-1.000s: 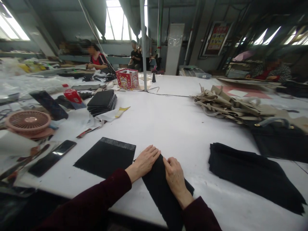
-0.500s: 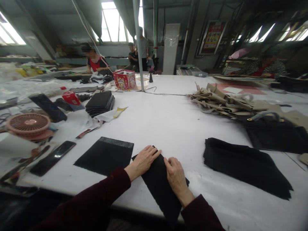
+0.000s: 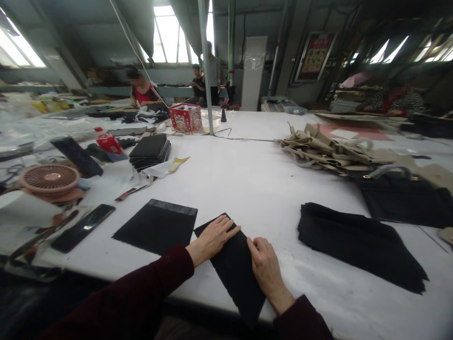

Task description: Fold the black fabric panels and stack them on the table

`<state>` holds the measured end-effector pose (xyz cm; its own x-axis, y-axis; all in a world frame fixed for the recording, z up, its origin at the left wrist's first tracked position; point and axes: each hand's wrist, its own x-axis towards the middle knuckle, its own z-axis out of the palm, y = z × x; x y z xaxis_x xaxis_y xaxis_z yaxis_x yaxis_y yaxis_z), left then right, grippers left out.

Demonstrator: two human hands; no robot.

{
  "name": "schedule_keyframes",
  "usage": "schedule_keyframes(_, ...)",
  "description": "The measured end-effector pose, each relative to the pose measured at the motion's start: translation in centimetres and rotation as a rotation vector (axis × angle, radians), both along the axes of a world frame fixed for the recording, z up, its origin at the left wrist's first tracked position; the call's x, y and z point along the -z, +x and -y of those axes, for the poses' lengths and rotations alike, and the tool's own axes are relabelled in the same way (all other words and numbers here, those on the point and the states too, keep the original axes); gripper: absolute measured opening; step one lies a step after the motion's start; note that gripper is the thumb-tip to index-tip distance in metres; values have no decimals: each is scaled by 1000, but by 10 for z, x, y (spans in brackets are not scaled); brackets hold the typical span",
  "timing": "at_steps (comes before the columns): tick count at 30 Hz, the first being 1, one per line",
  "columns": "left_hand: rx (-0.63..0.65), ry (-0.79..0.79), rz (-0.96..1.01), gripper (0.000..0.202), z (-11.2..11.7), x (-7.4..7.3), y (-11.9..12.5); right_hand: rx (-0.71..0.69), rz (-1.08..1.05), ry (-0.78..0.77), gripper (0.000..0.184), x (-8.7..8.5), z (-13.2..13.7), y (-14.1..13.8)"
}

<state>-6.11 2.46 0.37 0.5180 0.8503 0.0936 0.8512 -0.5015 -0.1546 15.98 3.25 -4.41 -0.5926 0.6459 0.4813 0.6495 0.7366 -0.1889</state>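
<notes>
A black fabric piece (image 3: 236, 276) lies slanted in front of me, its lower end reaching over the table's near edge. My left hand (image 3: 214, 237) rests on its upper part, palm down with fingers stretched out flat. At the right edge of the piece, my right hand (image 3: 266, 267) has its fingers curled and closed on the fabric; its fingertips are partly hidden. Just left of my left hand lies another flat black piece (image 3: 155, 229) with a speckled grey strip along its far edge. A pile of black fabric pieces (image 3: 357, 245) is to the right.
On the left are a phone (image 3: 83, 229), a pink fan (image 3: 51, 179) and a stack of folded black pieces (image 3: 150, 147). Beige strips (image 3: 329, 148) and a black bag with handles (image 3: 406, 193) lie at right. A pole (image 3: 206, 71) rises behind the table; people sit farther off.
My right hand has moved slightly right and toward me along the fabric edge. The black corner that stuck out beyond it no longer shows. My left hand has slid slightly right.
</notes>
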Motion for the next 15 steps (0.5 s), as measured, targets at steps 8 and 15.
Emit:
schedule_keyframes(8, 43, -26, 38, 50, 3, -6, 10, -10, -13, 19, 34, -1, 6, 14)
schedule_keyframes(15, 84, -20, 66, 53, 5, -7, 15, -21, -23, 26, 36, -2, 10, 26)
